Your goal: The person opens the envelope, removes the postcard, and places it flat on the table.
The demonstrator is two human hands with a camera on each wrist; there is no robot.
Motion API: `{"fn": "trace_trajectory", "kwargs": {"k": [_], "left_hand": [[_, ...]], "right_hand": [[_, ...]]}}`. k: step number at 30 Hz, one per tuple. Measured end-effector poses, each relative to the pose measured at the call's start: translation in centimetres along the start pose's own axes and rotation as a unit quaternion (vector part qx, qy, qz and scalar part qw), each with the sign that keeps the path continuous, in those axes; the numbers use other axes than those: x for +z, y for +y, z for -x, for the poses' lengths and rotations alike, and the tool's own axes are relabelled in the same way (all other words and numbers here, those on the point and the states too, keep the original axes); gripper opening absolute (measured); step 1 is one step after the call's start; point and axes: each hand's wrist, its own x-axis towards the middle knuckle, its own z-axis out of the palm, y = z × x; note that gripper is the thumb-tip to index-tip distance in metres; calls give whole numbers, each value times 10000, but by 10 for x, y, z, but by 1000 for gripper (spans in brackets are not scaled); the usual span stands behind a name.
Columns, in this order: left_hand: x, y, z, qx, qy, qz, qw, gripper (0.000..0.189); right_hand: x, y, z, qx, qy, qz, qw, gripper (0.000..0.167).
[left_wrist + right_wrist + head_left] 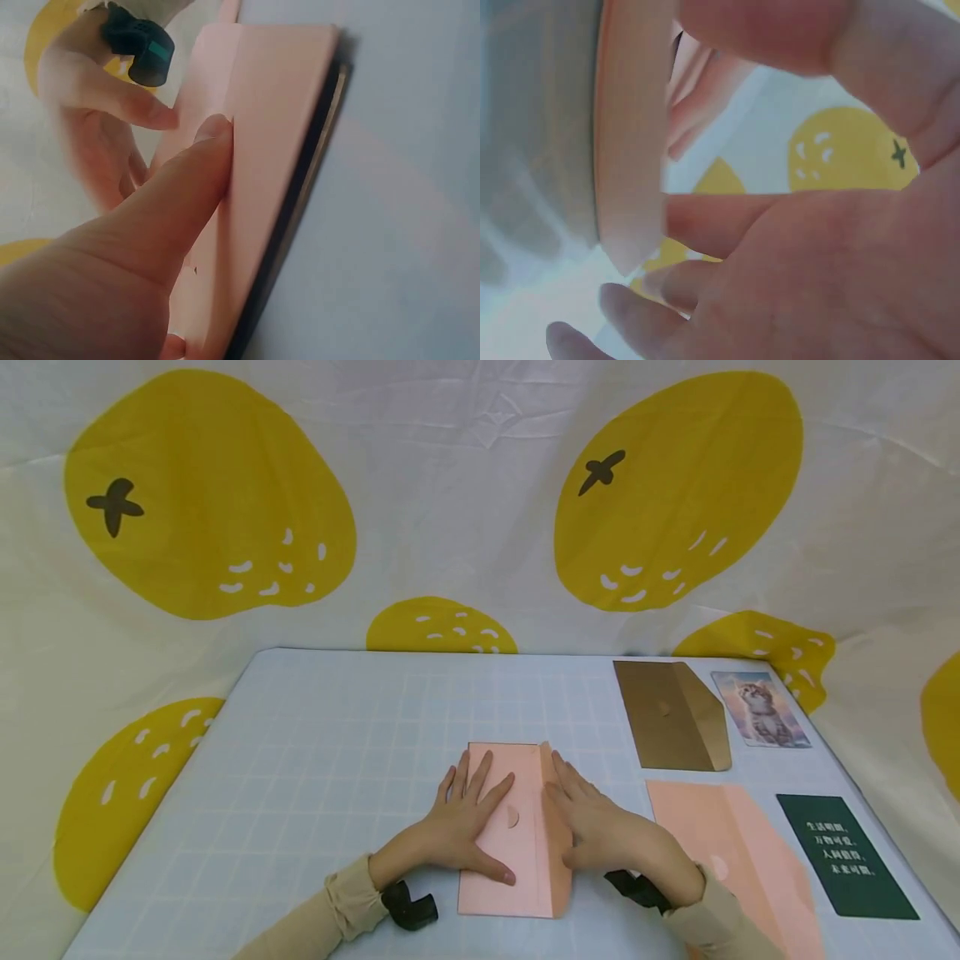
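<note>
A pink envelope (pixel 495 897) lies in front of me, its flap (pixel 559 889) raised a little along the right side. My left hand (pixel 459 827) rests flat on the envelope with its fingers spread. In the left wrist view the left thumb (pixel 199 161) presses on the pink paper, and a dark edge (pixel 292 202) shows under its long side. Against the flap's outer side is my right hand (pixel 607 827), fingers straight and thumb apart. The right wrist view shows the fingertips touching the flap (pixel 634 150), with nothing gripped.
To the right lie a second pink envelope (pixel 720 827) with its flap spread, a brown envelope (pixel 652 718), a kitten card (pixel 761 710) and a dark green card (pixel 847 856) with white writing. A fruit-patterned cloth (pixel 457 527) hangs behind the table.
</note>
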Motion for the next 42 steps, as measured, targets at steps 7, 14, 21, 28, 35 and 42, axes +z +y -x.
{"fn": "trace_trajectory", "kwargs": {"k": [7, 14, 21, 28, 35, 42], "left_hand": [[-1, 0, 1, 28, 25, 47, 10000, 126], [-2, 1, 1, 14, -13, 58, 10000, 126], [-4, 2, 2, -16, -55, 28, 10000, 125], [-10, 4, 4, -90, -118, 29, 9999, 126], [-14, 15, -1, -162, 13, -407, 9990, 117], [-24, 42, -12, -365, -363, -921, 9944, 112]], "right_hand": [[7, 7, -7, 138, -223, 339, 9991, 98], [16, 11, -16, 244, -388, 576, 9973, 123], [21, 18, -20, 246, -368, 581, 9973, 126], [20, 16, -22, 167, -396, 582, 9974, 124], [19, 14, -23, 205, -434, 631, 9969, 123], [18, 17, -21, 193, -388, 736, 9963, 123]]}}
